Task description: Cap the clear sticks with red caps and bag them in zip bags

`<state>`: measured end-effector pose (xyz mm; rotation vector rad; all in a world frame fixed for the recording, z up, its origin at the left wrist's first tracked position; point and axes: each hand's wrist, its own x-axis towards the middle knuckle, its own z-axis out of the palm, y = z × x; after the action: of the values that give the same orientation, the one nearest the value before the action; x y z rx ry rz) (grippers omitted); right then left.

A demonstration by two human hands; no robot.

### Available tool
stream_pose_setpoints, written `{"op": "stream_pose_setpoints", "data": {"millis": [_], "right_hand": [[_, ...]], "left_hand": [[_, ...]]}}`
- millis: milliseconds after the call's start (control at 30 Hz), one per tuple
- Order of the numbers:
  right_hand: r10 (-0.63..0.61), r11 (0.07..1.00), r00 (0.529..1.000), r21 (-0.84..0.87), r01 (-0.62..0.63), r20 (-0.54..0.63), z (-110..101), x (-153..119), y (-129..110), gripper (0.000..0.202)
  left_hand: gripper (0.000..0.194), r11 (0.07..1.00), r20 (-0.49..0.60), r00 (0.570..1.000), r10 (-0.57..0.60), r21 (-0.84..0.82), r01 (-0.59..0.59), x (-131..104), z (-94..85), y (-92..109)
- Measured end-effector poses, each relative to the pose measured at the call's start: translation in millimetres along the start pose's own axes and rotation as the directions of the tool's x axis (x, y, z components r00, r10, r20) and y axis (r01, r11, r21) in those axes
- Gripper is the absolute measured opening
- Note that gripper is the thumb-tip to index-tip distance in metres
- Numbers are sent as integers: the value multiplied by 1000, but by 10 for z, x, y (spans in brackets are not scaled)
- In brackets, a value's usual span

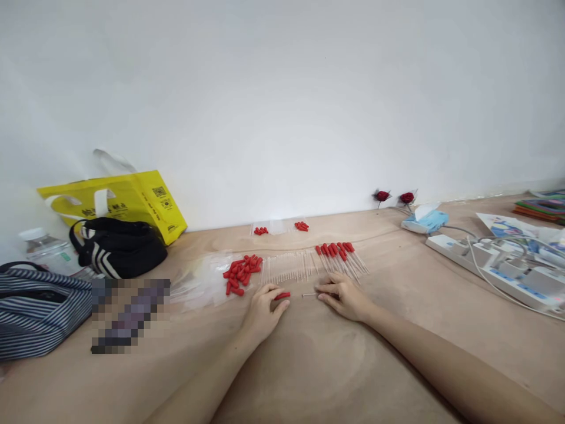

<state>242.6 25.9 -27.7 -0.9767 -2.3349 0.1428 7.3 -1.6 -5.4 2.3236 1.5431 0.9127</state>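
Between its thumb and fingers my left hand (pixel 265 309) pinches a red rubber tip (pixel 282 295), which points right. My right hand (pixel 343 296) grips a thin pale stick (pixel 309 294) whose end points left toward the tip; a small gap separates the two. Just beyond my left hand lies a pile of loose red tips (pixel 241 272). A row of bare sticks (pixel 289 268) is spread out beyond both hands. Past my right hand lie several sticks with red tips (pixel 338 250) on their far ends.
Clear plastic bags (pixel 200 282) lie left of the pile. Two small bags with red pieces (pixel 261 231) rest by the wall. At left are a yellow bag (pixel 172 218), a black pouch (pixel 128 247) and a striped bag (pixel 48 321). A power strip (pixel 498 274) and tissues (pixel 424 221) sit at right.
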Motion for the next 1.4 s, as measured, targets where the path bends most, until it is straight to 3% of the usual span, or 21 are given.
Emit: {"op": "stream_pose_setpoints", "data": {"millis": [200, 400, 567, 733, 1167, 1300, 1400], "right_hand": [[37, 999, 996, 18, -36, -79, 82, 40, -17, 15], [77, 992, 983, 114, -59, -164, 71, 47, -126, 12], [138, 980, 978, 164, -112, -155, 127, 61, -272, 10], [133, 983, 985, 139, -118, -108, 140, 59, -339, 8], [23, 992, 1000, 128, -20, -21, 91, 51, -414, 16], [-26, 997, 999, 76, 28, -21, 50, 55, -401, 17], [-114, 993, 993, -7, 114, -37, 15, 63, -367, 18]], "left_hand": [[12, 999, 3, 1000, 30, -28, -30, 32, 15, -5], [8, 968, -2, 1000, -2, -252, 2, 16, 98, -29], [14, 935, 34, 999, 18, -356, -5, -4, 106, 16], [17, 958, 54, 998, 33, -288, -16, -6, 59, 62], [18, 985, -17, 999, 40, -168, -42, -14, 52, 69], [17, 986, 8, 994, 111, -124, -109, -39, 31, 76], [18, 972, 50, 971, 235, -24, -234, -54, 15, 89]]}}
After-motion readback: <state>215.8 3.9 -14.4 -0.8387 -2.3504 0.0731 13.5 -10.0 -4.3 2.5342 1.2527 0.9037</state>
